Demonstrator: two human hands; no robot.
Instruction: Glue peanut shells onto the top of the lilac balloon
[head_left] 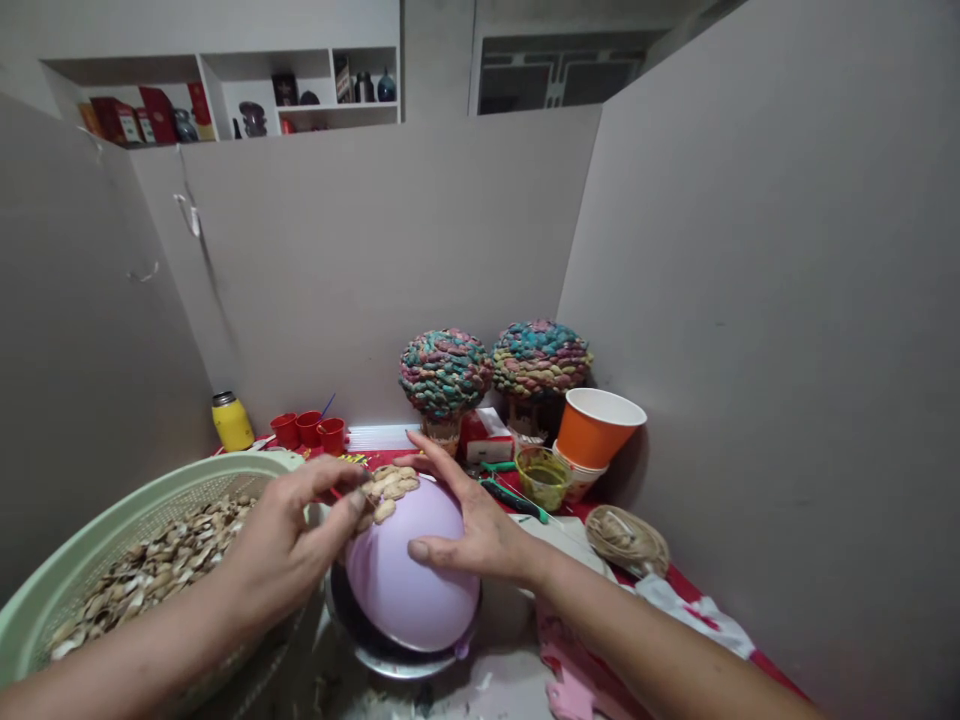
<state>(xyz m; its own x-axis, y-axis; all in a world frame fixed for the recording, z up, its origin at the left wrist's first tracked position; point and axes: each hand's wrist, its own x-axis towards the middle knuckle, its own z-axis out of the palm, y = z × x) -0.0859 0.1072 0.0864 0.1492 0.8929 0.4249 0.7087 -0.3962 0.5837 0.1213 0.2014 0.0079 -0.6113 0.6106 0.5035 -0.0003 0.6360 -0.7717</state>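
On the table's near edge, a lilac balloon (409,580) sat in a metal bowl (390,655). The right hand (469,525) lay flat on the balloon, fingers spread open and gripping nothing. The left hand (289,545) was pinched on a peanut shell (369,492), pressing it against the patch of shells (394,485) stuck to the balloon's top. A green basket (67,570) of shells stood just left. An orange cup (596,430) and a twine coil (626,540) lay to the right.

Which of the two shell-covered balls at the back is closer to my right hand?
The left shell-covered ball, directly behind your right hand; the other stands further right.
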